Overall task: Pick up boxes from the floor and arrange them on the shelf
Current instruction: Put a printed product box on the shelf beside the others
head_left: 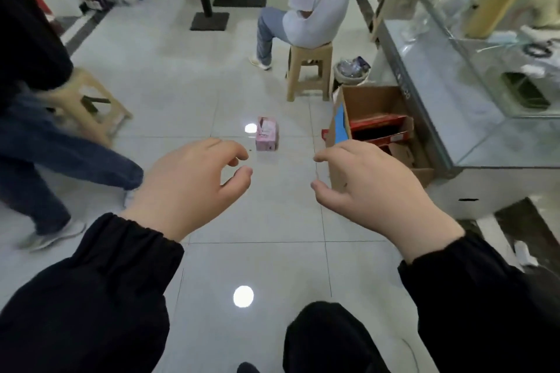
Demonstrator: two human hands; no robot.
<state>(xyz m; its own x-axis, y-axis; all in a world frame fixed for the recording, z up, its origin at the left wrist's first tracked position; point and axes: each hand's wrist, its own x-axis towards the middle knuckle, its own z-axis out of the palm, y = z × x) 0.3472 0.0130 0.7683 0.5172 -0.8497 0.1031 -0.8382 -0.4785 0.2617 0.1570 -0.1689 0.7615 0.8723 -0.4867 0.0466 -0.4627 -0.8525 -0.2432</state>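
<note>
My left hand [194, 187] and my right hand [372, 190] extended forward side by side, palms down, fingers loosely curled, holding nothing, forearms in black sleeves [91, 281].

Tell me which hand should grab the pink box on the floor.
Probably left: the left hand is empty and looks nearer the pink box than the right hand, which is also empty.
</note>
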